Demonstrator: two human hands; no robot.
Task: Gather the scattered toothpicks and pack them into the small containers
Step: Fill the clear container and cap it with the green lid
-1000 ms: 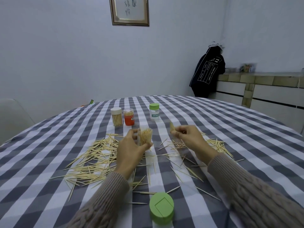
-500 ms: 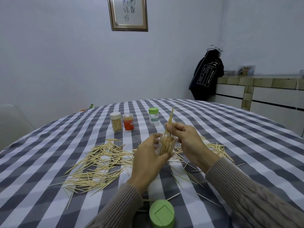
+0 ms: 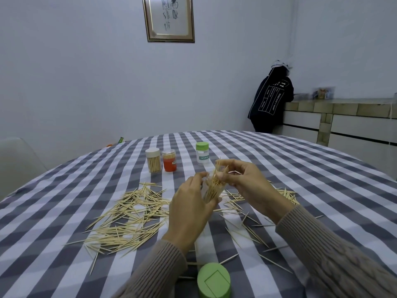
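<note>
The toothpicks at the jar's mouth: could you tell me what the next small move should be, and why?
Probably push them down with the right hand: the bundle of toothpicks juts from the clear jar gripped by the left hand, and many more lie loose on the table.

A second ago the two hands were apart above the desk. Since then the left hand has lifted its clear container and tilted it to the right. The right hand has come across to meet it, and its pinched toothpicks, which half a second ago stood tall above the fingers, now sit lower among those in the container's mouth.
</note>
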